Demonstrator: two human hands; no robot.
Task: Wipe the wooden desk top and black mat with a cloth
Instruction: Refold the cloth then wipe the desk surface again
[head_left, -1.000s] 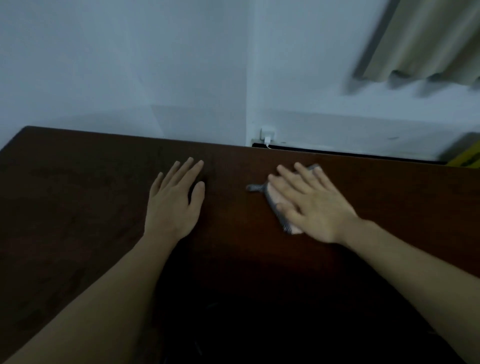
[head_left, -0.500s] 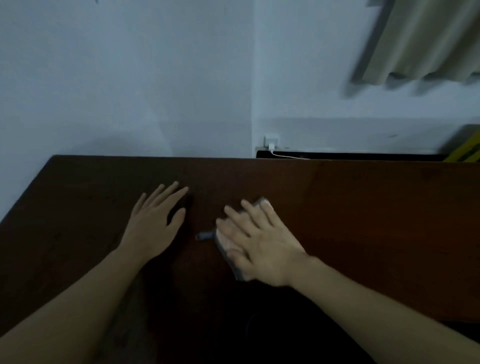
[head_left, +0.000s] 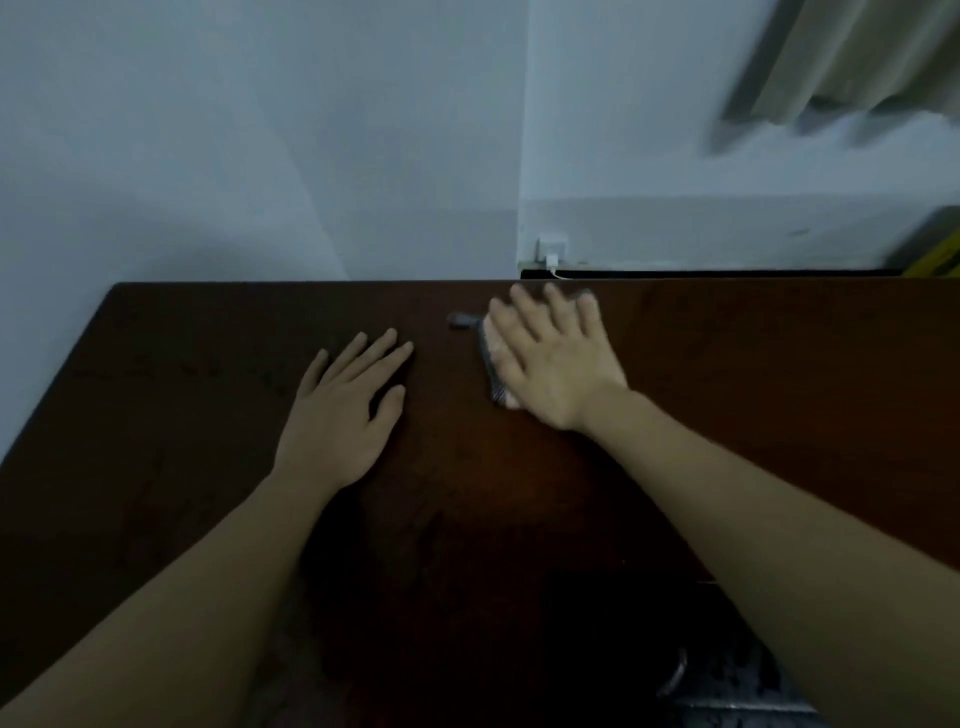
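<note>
The desk top is showing dark reddish-brown across the frame's middle; the cloth is looking pale pinkish with grey edging, though blurred; the wall is appearing bluish-white.

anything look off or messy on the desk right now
Nothing stands out. The right hand presses a folded cloth flat near the desk's far edge, and the left hand rests flat beside it. No spill or damage shows, though the light is dim.

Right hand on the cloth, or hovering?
Touching. Head view: the right hand lies flat on the cloth, straight fingers pressing it onto the desk top.
</note>
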